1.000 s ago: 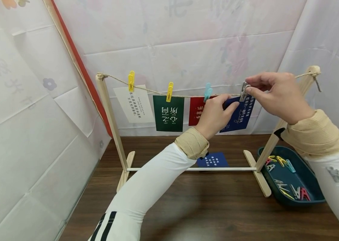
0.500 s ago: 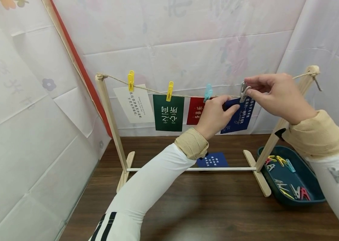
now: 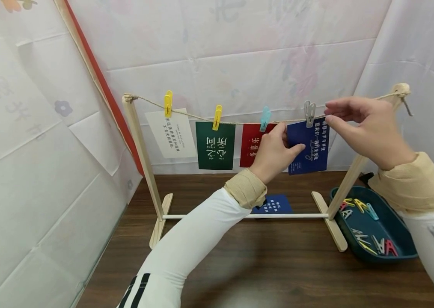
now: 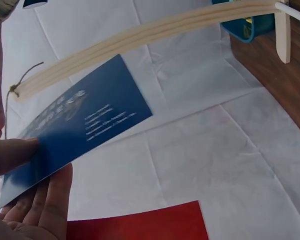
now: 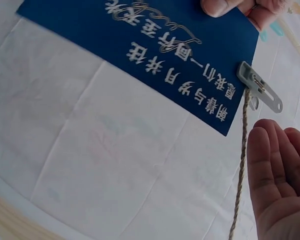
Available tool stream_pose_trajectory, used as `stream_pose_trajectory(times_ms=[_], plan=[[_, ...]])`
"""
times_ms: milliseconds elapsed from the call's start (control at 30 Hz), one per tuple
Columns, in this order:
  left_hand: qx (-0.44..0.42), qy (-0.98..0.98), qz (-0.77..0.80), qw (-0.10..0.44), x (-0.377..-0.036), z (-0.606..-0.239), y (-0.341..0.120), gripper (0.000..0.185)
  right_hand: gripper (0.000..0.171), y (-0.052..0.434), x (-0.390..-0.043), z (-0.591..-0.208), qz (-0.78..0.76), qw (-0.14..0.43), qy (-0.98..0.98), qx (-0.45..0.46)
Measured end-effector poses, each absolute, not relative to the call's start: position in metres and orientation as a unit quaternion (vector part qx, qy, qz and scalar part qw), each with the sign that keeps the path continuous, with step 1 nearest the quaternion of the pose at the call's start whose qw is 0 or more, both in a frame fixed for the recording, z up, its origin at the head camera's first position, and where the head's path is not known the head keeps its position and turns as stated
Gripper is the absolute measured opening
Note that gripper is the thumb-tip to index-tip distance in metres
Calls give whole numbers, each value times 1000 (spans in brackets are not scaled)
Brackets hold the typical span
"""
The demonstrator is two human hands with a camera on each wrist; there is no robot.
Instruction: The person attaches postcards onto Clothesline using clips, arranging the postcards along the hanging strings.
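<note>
Red card [image 3: 251,146] hung just beside; blue card [image 3: 308,146], grey clip [image 3: 309,113] on string, pinched by left hand [image 3: 274,150]; right hand [image 3: 363,128] spread.

Green card [image 3: 215,145] reading 心之所向, blue card [image 3: 308,146] with white Chinese lines, possibly "Lucky" in script

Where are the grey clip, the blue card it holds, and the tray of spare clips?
grey clip [image 3: 309,113], head view, on its body at the string.
blue card [image 3: 309,145], head view, middle of its printed face.
tray [image 3: 402,239], head view, bare teal floor beside the clips.
</note>
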State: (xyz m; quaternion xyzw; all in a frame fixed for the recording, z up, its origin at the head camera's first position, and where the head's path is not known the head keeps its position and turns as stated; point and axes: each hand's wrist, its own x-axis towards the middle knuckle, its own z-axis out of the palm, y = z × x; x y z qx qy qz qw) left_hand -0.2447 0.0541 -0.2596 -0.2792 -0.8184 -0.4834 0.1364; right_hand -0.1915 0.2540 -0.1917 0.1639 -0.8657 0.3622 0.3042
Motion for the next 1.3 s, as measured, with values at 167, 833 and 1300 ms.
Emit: stream_pose_trajectory(times_ms=[167,833,1300], plan=[[-278,-821,-482,129,-238,-268,54,42,24,258,-180,-199,376,311,-857,163],[-289,-817,-486,114,-249,-301,62,31,24,300,-191,-230,384,306,-857,156],[-279,-826,-484,73,-248,-329,57,21,24,324,-187,-265,369,259,-886,108]])
